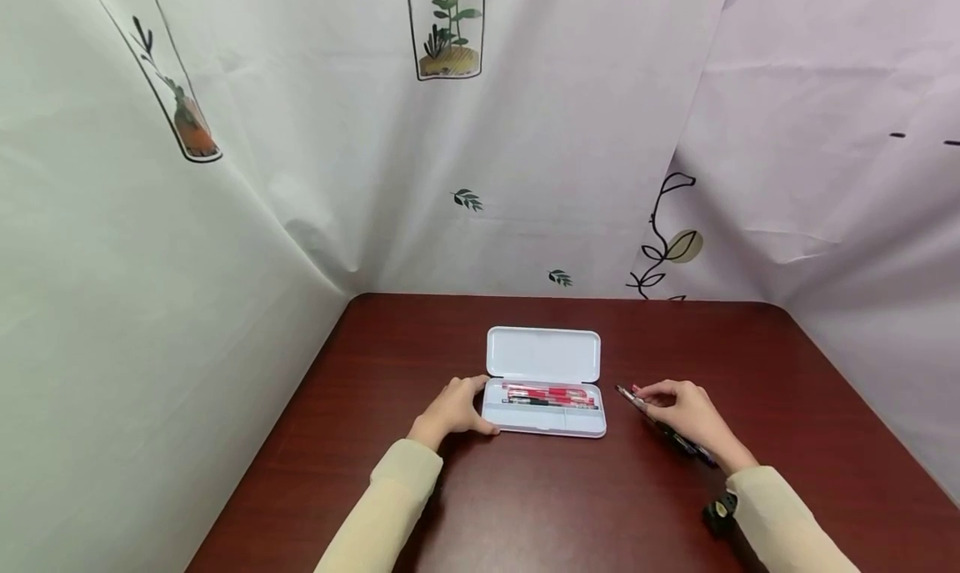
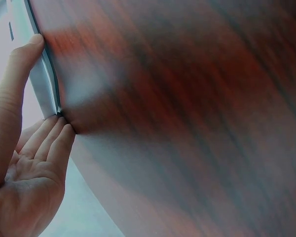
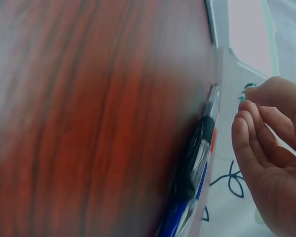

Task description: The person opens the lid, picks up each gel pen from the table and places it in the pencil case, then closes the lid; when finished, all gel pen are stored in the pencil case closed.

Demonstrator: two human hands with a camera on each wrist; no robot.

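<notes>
"Grip at left?"

"Left hand [image 1: 453,408] clasps the left end of the white pencil case [image 1: 521,421]: thumb at near edge, fingers at far corner."

"Case position, contents?"

"Mid-table, lid [image 1: 543,354] open; red pens [image 1: 558,391] and one dark pen [image 1: 531,401] lie in the rear compartment [image 1: 492,394]."

"And the right hand [image 1: 690,413]?"

"Right of the case, over loose pens [image 3: 187,160] on the brown table [image 1: 555,506]. Thumb and fingertips stand close together; whether they pinch a pen, cannot tell from these views."
</notes>
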